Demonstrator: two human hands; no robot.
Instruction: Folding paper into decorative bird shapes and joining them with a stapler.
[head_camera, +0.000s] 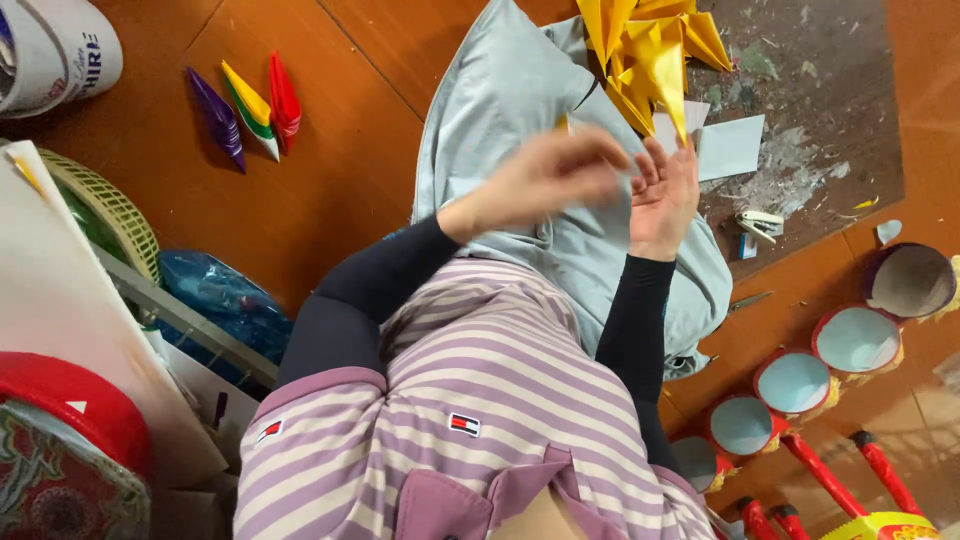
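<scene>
Head view, looking down over my lap. My left hand (545, 180), blurred at upper centre, curls with fingertips pinched together near a scrap of yellow; I cannot tell whether it grips anything. My right hand (663, 195) is raised, palm open, fingertips touching the lower tip of the gold paper (650, 60) at the top of the frame. I judge this folded foil light, thin, slick and quick to crease or tear; it is best held by its folded edges or points, pinched gently. Grey cloth (500, 100) covers my lap. Three folded boats (250, 110) lie upper left; paper cups (855, 340) line the lower right.
</scene>
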